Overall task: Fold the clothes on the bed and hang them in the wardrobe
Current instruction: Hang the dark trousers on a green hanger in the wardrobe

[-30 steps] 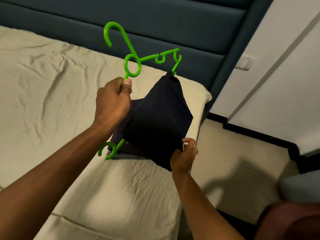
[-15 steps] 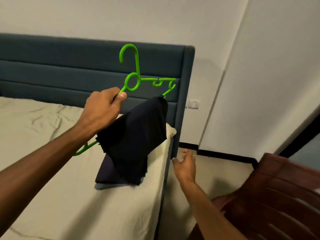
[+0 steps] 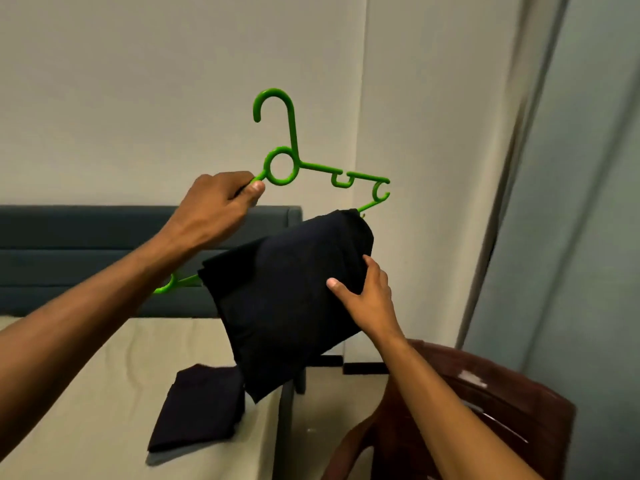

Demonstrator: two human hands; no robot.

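Note:
My left hand [image 3: 214, 209] grips the left shoulder of a bright green plastic hanger [image 3: 281, 166], held up in the air with its hook upward. A folded dark navy garment [image 3: 284, 299] is draped over the hanger's lower bar. My right hand [image 3: 365, 296] holds the garment's right edge, thumb on the front and fingers behind. A second folded dark garment [image 3: 199, 410] lies on the beige bed sheet [image 3: 104, 393] near the bed's right edge.
A dark blue padded headboard [image 3: 86, 244] runs behind the bed. A dark red plastic chair [image 3: 485, 410] stands at the lower right beside the bed. A pale wall and a grey-blue panel [image 3: 581, 202] fill the right side.
The hanger with the garment rose higher off the bed as the view swung up and right. My right hand, free half a second ago, came up and took hold of the garment's right edge.

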